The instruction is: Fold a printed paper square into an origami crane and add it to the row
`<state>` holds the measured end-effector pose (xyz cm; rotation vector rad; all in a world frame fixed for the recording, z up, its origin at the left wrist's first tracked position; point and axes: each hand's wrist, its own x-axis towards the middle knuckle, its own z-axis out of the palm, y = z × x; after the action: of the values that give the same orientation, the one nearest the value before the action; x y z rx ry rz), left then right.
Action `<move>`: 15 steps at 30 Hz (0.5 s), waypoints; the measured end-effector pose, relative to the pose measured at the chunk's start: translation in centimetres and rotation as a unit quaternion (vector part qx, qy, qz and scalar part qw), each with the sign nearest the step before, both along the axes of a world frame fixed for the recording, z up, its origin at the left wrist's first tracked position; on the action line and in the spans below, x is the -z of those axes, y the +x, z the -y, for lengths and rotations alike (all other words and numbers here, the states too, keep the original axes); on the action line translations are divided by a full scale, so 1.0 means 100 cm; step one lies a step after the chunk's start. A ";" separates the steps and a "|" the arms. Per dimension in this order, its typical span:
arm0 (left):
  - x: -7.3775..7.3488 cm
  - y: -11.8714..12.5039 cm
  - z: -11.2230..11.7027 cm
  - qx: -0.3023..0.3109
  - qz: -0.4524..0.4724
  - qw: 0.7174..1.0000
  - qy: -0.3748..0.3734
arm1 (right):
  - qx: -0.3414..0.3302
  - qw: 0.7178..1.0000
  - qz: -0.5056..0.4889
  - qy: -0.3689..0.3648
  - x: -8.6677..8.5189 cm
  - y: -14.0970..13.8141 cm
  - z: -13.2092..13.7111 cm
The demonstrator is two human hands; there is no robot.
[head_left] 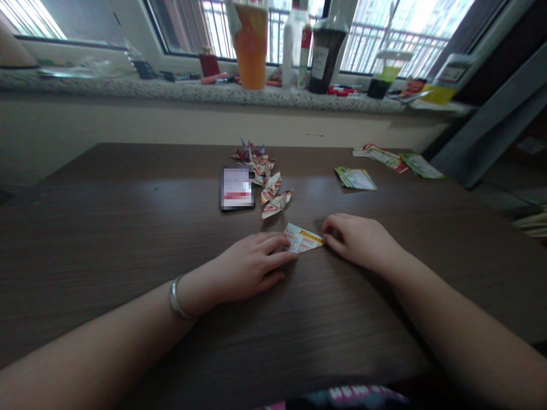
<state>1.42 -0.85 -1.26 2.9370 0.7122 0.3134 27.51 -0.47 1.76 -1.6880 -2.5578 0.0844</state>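
Note:
A small folded piece of printed paper (302, 238) lies flat on the dark wooden table (128, 239) between my hands. My left hand (252, 265) rests palm down with its fingers stretched over the paper's left end, a silver bangle on the wrist. My right hand (356, 239) presses its curled fingertips on the paper's right corner. Just beyond the paper lies a heap of several folded paper cranes (265, 179), and a phone (236, 188) sits beside them on the left.
Loose printed leaflets (355, 177) and more paper (380, 155) lie at the table's far right. The stone windowsill (128, 88) behind carries an orange cup (251, 45), a white bottle (297, 42), a dark drink cup (325, 54) and small clutter.

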 end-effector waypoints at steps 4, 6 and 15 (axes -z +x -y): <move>0.002 0.000 0.000 -0.008 0.017 1.000 -0.008 | -0.022 0.996 -0.079 0.030 0.015 -0.017 0.004; 0.002 0.000 0.000 -0.011 0.023 1.000 -0.007 | -0.040 0.994 -0.101 0.027 0.022 -0.023 0.004; 0.000 0.004 0.001 -0.019 0.007 1.000 -0.003 | -0.034 0.992 -0.118 0.016 0.045 -0.029 -0.001</move>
<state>1.79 -0.95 -1.24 2.9152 0.7665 0.3327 24.62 -0.41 -2.73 -1.4813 -2.4273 0.2305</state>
